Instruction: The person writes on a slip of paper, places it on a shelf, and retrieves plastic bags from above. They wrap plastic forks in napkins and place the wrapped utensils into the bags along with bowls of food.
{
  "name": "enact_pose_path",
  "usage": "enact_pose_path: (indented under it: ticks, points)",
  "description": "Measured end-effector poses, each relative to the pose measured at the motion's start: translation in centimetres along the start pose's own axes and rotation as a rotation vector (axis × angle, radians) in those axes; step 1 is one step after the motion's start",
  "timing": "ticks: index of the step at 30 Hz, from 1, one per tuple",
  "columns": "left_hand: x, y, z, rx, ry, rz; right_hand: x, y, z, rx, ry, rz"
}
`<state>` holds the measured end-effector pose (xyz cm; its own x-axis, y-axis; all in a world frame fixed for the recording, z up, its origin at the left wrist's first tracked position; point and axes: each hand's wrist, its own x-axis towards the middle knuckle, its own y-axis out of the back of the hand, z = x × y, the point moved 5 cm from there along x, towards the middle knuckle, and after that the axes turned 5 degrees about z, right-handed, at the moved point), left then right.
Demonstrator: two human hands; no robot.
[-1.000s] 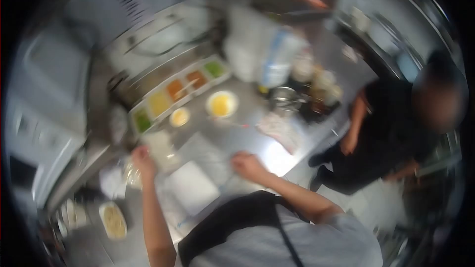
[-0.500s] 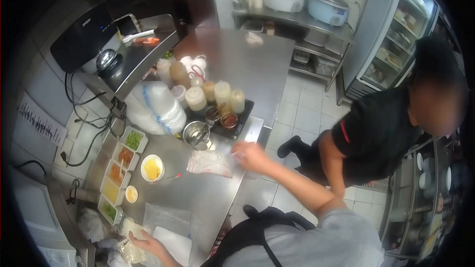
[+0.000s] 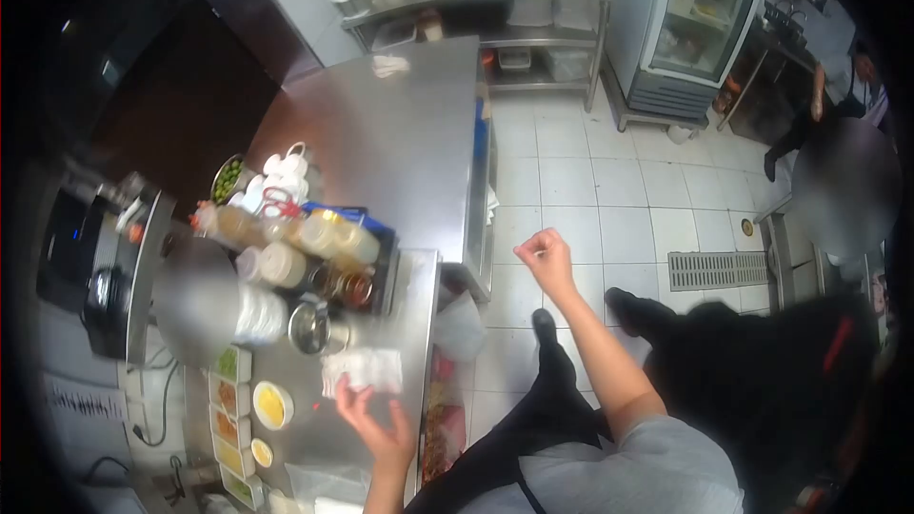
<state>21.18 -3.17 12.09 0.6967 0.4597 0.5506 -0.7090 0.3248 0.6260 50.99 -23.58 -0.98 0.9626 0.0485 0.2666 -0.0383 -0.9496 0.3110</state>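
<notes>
Both hands have shifted: my right hand (image 3: 550,266) has gone from beside the cloth to above the floor tiles (image 3: 566,181), and my left hand (image 3: 381,433) has come from the plastic bags to the cloth (image 3: 376,369). That left hand is wide, fingers spread at the cloth's near edge (contact, I can't confirm). My right is narrow, fingers curled toward the thumb; whether it pinches anything small, I can't tell.

The cloth lies bunched on the steel counter (image 3: 314,438), beside the metal pot (image 3: 309,328), probably for easy reach. Farther off, squeeze bottles (image 3: 283,265) stand grouped, likely so sauces stay together. At left, food containers (image 3: 227,426) sit in a row, presumably to keep contents separate, near a white bowl (image 3: 272,406).

I can read no brands or labels; the wall sheet (image 3: 86,400) shows only illegible dark marks.
</notes>
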Motion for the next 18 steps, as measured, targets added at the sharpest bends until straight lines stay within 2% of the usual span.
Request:
enact_pose_path:
  ticks: [1, 3, 5, 6, 8, 11, 13, 14, 15, 16, 18]
  points:
    - [0.9, -2.5, -0.2, 0.009, -0.001, -0.017, 0.8, -1.0, 2.2, 0.005, -0.019, 0.001]
    - [2.8, -9.3, -0.6, -0.001, -0.123, -0.273, 2.0, -4.2, 7.9, -0.059, -0.103, -0.091]
    - [6.1, -15.6, -0.6, -0.003, -0.163, -0.406, 3.1, -7.9, 12.8, 0.034, -0.164, -0.236]
    - [8.2, -18.8, -0.6, -0.021, -0.125, -0.457, 4.6, -9.7, 15.2, 0.053, -0.199, -0.236]
    - [11.9, -24.8, -0.9, -0.044, -0.048, -0.579, 4.3, -14.1, 19.8, 0.134, -0.423, -0.501]
    - [17.0, -32.0, -1.2, 0.088, -0.036, -0.64, 7.4, -20.6, 23.3, 0.17, -0.52, -0.597]
    - [17.8, -35.8, -2.5, 0.144, 0.013, -0.661, 9.5, -25.2, 24.7, 0.364, -0.813, -0.771]
    - [17.4, -37.3, -3.4, 0.286, 0.004, -0.654, 9.4, -28.4, 26.2, 0.379, -0.83, -0.781]
    - [17.3, -38.4, -4.3, 0.426, -0.015, -0.645, 9.0, -32.4, 28.5, 0.527, -0.892, -0.633]
    - [17.2, -38.7, -4.8, 0.437, 0.006, -0.633, 8.8, -35.2, 29.8, 0.67, -0.955, -0.476]
    - [17.0, -38.9, -5.4, 0.452, -0.003, -0.647, 11.1, -36.6, 28.3, 0.675, -1.038, -0.444]
